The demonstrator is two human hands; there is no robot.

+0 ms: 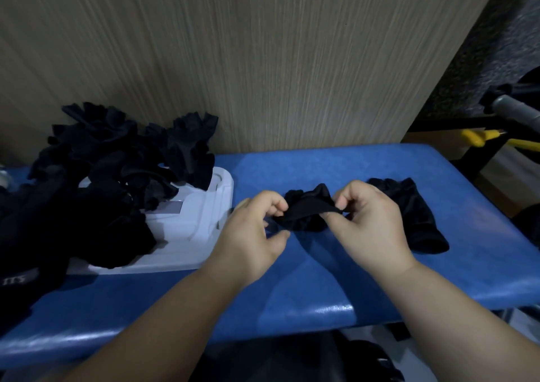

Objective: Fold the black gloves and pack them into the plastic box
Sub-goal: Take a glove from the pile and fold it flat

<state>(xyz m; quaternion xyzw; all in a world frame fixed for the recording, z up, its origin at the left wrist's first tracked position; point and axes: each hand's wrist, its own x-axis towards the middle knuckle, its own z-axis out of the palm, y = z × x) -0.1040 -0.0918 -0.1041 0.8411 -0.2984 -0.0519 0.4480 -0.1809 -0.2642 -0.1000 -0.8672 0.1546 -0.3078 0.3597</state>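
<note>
Pinching the black glove (pixel 306 210) by its edge, left hand (pixel 254 232) and right hand (pixel 372 224) hover over bare bench (pixel 336 165).

Single head view, wide-angle, set close above the work. Looks forward and down onto the blue bench (pixel 336 165); faces the wood-grain wall (pixel 263 60) behind it.

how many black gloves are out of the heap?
2. One glove is pinched between the left hand and right hand; a second glove lies just right of them. The heap on the white plastic box may hide more.
</note>
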